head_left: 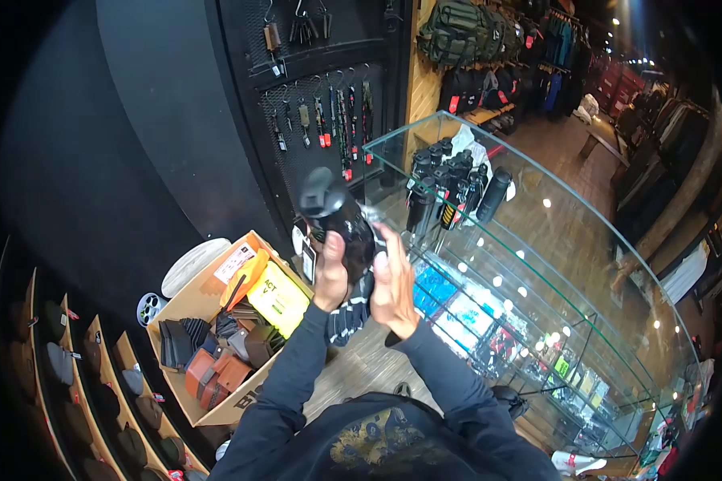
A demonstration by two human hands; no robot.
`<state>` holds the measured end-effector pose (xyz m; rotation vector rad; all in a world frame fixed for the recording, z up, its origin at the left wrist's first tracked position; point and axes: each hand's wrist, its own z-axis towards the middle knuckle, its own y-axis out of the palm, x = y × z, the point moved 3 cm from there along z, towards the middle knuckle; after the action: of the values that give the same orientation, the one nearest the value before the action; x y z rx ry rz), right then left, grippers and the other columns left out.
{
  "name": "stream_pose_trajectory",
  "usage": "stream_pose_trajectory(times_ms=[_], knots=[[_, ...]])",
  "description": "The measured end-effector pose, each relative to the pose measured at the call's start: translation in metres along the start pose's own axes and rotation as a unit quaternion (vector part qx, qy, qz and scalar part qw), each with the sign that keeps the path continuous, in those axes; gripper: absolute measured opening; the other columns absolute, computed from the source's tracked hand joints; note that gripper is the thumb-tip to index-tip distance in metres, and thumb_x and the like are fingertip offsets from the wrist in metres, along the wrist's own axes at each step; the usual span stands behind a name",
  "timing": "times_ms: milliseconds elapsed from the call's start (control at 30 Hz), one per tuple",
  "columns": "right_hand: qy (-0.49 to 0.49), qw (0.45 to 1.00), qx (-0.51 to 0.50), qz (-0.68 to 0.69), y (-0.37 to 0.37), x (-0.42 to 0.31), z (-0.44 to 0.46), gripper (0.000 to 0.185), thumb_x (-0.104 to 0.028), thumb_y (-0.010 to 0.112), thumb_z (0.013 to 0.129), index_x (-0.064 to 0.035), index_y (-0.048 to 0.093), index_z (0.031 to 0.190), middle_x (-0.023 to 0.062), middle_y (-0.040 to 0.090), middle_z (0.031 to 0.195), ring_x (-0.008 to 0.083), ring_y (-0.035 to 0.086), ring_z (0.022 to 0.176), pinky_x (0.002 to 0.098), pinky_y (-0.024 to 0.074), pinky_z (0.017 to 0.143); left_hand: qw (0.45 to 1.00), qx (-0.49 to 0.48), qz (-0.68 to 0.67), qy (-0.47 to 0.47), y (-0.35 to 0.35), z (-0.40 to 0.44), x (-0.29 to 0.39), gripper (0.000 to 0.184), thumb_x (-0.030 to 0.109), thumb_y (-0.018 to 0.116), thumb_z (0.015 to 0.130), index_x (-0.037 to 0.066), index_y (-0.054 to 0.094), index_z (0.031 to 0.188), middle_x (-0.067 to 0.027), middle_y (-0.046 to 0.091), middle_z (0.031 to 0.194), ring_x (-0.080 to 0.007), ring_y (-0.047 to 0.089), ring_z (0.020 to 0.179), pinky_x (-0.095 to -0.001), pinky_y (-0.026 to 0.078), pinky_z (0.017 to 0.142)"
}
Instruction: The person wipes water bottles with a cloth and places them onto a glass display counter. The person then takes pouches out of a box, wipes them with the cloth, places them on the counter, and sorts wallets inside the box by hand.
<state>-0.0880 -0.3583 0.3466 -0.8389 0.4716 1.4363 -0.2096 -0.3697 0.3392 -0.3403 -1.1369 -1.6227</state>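
Note:
A black drink bottle [346, 228] with a dark lid is held tilted in front of me, somewhat blurred. My left hand [330, 276] is closed round its left side, with the thumb on the front and the other fingers hidden behind. My right hand [393, 284] grips the right side, its fingers pointing up along the bottle near a bit of clear, shiny material. A white tag [307, 258] hangs by the left thumb. Below the bottle shows a dark striped cloth [350, 315]; whether it touches the hands I cannot tell.
On the right stands a glass display case [553, 264], with several black bottles [449, 180] on top and packaged goods inside. A cardboard box [204, 401] of wallets and bright pouches sits at left, beside cap shelves [96, 385]. Lanyards [341, 120] hang on the panel ahead.

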Motion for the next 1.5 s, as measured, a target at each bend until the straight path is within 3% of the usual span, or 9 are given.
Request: stream_pose_trajectory(times_ms=[267, 367, 467, 567, 933, 1033, 1167, 1333, 1500], knots=[[0.027, 0.979, -0.047, 0.197, -0.016, -0.017, 0.032, 0.058, -0.003, 0.058, 0.081, 0.0046, 0.041, 0.136, 0.0264, 0.043, 0.141, 0.0358, 0.042, 0.137, 0.0397, 0.0277, 0.115, 0.958, -0.055, -0.256, -0.116, 0.027, 0.001, -0.019, 0.082, 0.056, 0.058, 0.094, 0.004, 0.031, 0.151, -0.0129, 0.039, 0.152, -0.0246, 0.041, 0.137, -0.0406, 0.03, 0.117], [-0.117, 0.978, -0.175, 0.006, -0.03, -0.014, 0.024, 0.074, -0.027, 0.072, 0.086, 0.0002, 0.037, 0.145, 0.0299, 0.041, 0.145, 0.0411, 0.043, 0.137, 0.0446, 0.0335, 0.113, 0.936, -0.016, -0.322, -0.139, 0.031, -0.002, 0.0, 0.071, 0.056, 0.05, 0.098, 0.005, 0.04, 0.147, -0.0137, 0.05, 0.143, -0.027, 0.054, 0.127, -0.0426, 0.042, 0.11], [-0.076, 0.983, -0.164, 0.012, -0.027, -0.004, 0.008, 0.121, -0.047, 0.093, 0.058, 0.0051, 0.029, 0.146, 0.0302, 0.04, 0.145, 0.0443, 0.045, 0.134, 0.046, 0.0385, 0.11, 0.974, -0.009, -0.18, -0.137, -0.007, -0.008, -0.033, 0.065, 0.054, 0.056, 0.096, 0.003, 0.052, 0.136, -0.0111, 0.061, 0.129, -0.0215, 0.062, 0.113, -0.0382, 0.05, 0.1], [0.005, 0.976, -0.139, 0.168, -0.024, 0.014, 0.019, 0.108, -0.038, 0.093, 0.061, -0.0002, 0.034, 0.144, 0.0166, 0.065, 0.122, 0.0252, 0.063, 0.114, 0.0363, 0.0456, 0.101, 0.972, 0.018, -0.18, -0.153, 0.004, -0.016, -0.032, 0.059, 0.047, 0.059, 0.097, 0.003, 0.052, 0.135, -0.0097, 0.063, 0.126, -0.0194, 0.064, 0.109, -0.0349, 0.052, 0.097], [0.174, 0.851, -0.277, 0.411, -0.029, 0.043, -0.003, 0.097, -0.022, 0.086, 0.07, 0.0004, 0.033, 0.149, 0.0079, 0.05, 0.139, 0.0164, 0.048, 0.127, 0.0315, 0.0366, 0.108, 0.995, 0.003, -0.097, -0.019, 0.015, 0.001, -0.011, 0.072, 0.057, 0.055, 0.094, 0.005, 0.043, 0.141, -0.0139, 0.054, 0.136, -0.0194, 0.062, 0.104, -0.0356, 0.054, 0.089], [0.123, 0.907, -0.247, 0.319, -0.029, 0.033, 0.006, 0.096, -0.02, 0.087, 0.066, 0.002, 0.036, 0.145, 0.0072, 0.055, 0.132, 0.0169, 0.053, 0.12, 0.0319, 0.0402, 0.106, 0.983, 0.066, -0.166, -0.033, 0.0, 0.008, -0.027, 0.065, 0.053, 0.058, 0.094, 0.005, 0.047, 0.137, -0.0124, 0.063, 0.121, -0.0227, 0.065, 0.099, -0.0376, 0.056, 0.087], [0.049, 0.985, -0.166, 0.019, -0.042, 0.025, 0.008, 0.096, -0.029, 0.089, 0.059, -0.0051, 0.043, 0.139, 0.0203, 0.06, 0.125, 0.0315, 0.066, 0.108, 0.0392, 0.0525, 0.09, 0.963, 0.074, 0.257, 0.022, 0.014, 0.016, 0.019, 0.03, 0.008, 0.079, 0.079, 0.003, 0.065, 0.105, -0.0052, 0.07, 0.094, -0.0137, 0.066, 0.082, -0.029, 0.053, 0.078], [0.0, 0.987, -0.145, -0.062, -0.047, 0.033, -0.004, 0.094, -0.033, 0.089, 0.059, -0.0042, 0.045, 0.137, 0.02, 0.062, 0.125, 0.0336, 0.064, 0.113, 0.0391, 0.0525, 0.091, 0.988, 0.126, 0.032, -0.083, 0.003, 0.016, 0.009, 0.033, 0.003, 0.071, 0.081, 0.004, 0.057, 0.11, -0.0114, 0.067, 0.102, -0.0201, 0.065, 0.094, -0.0345, 0.053, 0.088], [0.113, 0.928, -0.265, 0.236, -0.052, 0.053, 0.0, 0.092, -0.017, 0.09, 0.061, -0.0022, 0.043, 0.139, 0.0053, 0.06, 0.123, 0.0146, 0.055, 0.113, 0.0309, 0.0426, 0.101, 0.995, 0.012, -0.011, -0.097, 0.018, 0.017, 0.01, 0.034, -0.001, 0.069, 0.071, 0.0, 0.062, 0.104, -0.0093, 0.067, 0.098, -0.0185, 0.064, 0.092, -0.0318, 0.051, 0.087]])
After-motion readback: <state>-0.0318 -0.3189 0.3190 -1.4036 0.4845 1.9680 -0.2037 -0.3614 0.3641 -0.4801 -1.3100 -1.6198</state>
